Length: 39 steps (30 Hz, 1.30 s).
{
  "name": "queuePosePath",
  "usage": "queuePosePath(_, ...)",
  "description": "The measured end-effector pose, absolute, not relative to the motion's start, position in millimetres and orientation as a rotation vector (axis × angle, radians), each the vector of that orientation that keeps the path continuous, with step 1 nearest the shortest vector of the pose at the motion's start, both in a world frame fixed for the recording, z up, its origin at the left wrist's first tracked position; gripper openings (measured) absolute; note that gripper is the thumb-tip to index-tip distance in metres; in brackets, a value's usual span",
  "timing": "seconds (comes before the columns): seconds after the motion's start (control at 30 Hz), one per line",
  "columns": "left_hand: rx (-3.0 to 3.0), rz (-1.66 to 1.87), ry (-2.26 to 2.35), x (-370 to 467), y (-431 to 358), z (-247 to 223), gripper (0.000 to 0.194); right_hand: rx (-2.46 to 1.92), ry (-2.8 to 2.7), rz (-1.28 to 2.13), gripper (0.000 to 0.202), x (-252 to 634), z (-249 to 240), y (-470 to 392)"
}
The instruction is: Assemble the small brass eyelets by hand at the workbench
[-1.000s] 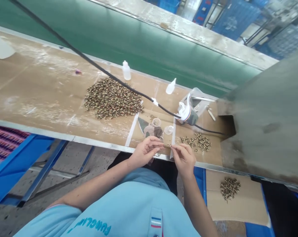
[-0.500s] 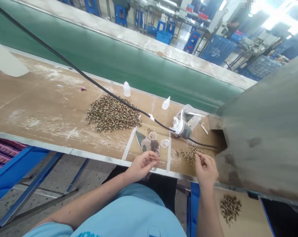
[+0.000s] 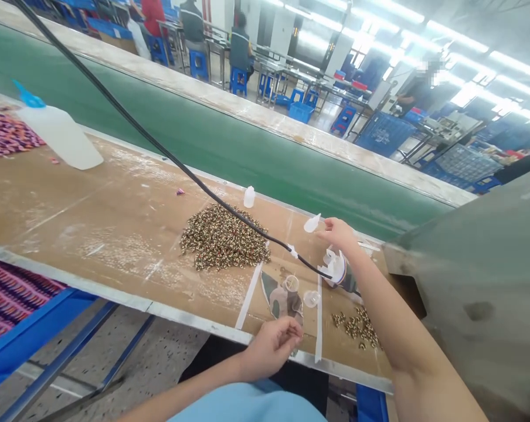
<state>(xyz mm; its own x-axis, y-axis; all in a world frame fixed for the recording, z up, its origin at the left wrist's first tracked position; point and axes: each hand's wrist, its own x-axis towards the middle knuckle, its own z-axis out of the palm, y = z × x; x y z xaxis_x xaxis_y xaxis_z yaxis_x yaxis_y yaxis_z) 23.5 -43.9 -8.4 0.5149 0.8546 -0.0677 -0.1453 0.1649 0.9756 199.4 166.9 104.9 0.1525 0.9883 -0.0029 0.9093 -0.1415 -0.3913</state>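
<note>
My right hand (image 3: 339, 234) reaches over to the far side of the bench, fingers and thumb apart, close to a small white squeeze bottle (image 3: 311, 223) that lies tilted. A narrow gap seems to separate the fingertips from it. At the near edge my left hand (image 3: 274, 344) is closed, thumb against curled fingers; what they hold, if anything, is hidden. Just beyond it lie a camouflage-patterned scrap (image 3: 279, 299), a small clear round dish (image 3: 292, 283) and a second clear piece (image 3: 311, 299). Small brass-coloured ring-like parts (image 3: 357, 327) lie scattered beneath my right forearm.
A large heap of similar small parts (image 3: 223, 237) covers the middle of the bench. A black cable (image 3: 181, 167) crosses above it to a white-wrapped device (image 3: 335, 265). Another small bottle (image 3: 249, 197) stands behind. A big white bottle (image 3: 67, 138) leans left; a grey metal housing (image 3: 480, 281) rises right.
My right hand has left the small scattered parts and moved up and away to the small tilted bottle. The left hand stays near the edge, still curled. The view has tipped upward.
</note>
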Motion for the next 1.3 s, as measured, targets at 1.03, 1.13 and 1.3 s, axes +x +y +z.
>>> queuePosePath(1.03, 1.23, 0.836, 0.696, 22, -41, -15, 0.017, -1.983, -1.812, 1.084, 0.039, 242, 109, -39)
queuePosePath(1.13, 1.233, 0.84, 0.703, 22, -41, -15, 0.017, -2.09, -1.864, 1.056, 0.039, 238, 109, -46)
queuePosePath(1.3, 1.239, 0.843, 0.703, 20, -41, -11, 0.013, -2.173, -1.877, 1.035, 0.039, 230, 104, -42)
